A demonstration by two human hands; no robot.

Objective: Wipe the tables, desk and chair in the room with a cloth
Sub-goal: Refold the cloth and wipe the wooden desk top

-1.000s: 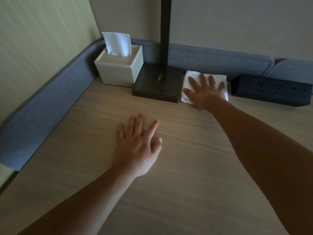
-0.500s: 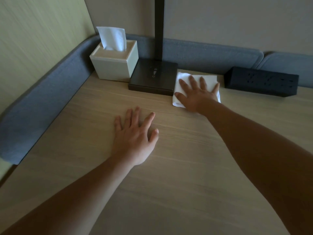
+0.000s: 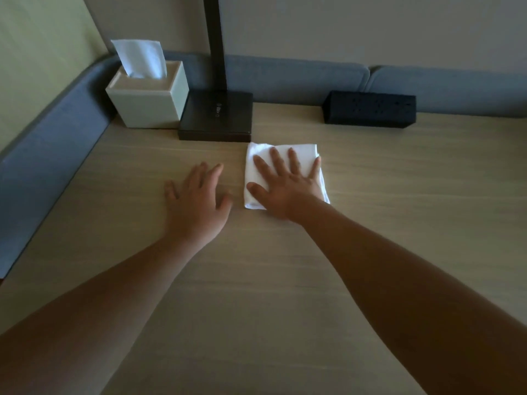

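Cloth (image 3: 258, 155): white, folded to a small pad, flat on the desk (image 3: 256, 280). The right hand (image 3: 285, 189) is spread on top, fingers straight and fanned, palm pressing down. It grips nothing; the cloth is pinned by pressure only. Cloth edges show beyond the fingertips and past the thumb.

Left hand (image 3: 196, 201): flat on bare wood just beside the cloth's thumb-side edge, fingers extended, holding nothing. Probably a brace.

Beyond the right fingertips is the lamp base (image 3: 216, 115), dark, its near corner just beside the cloth's far corner. Further out past the thumb side is the tissue box (image 3: 148, 106), tight against the base; cannot tell whether they touch. Past the little-finger side, well apart, is the power strip (image 3: 369, 109).

Risks, as judged:
- With a flat palm and no pinch, a quick stroke could bunch or unfold the cloth.
- A forward push would drive the cloth into the lamp base. The tall stem could rock, or the base could shove the tissue box.
- A sweep toward the thumb meets the left hand, and the wood under it stays unwiped unless it lifts.
- If the cloth is damp (cannot tell), a long stroke toward the little-finger side could bring moisture to the power strip's sockets.
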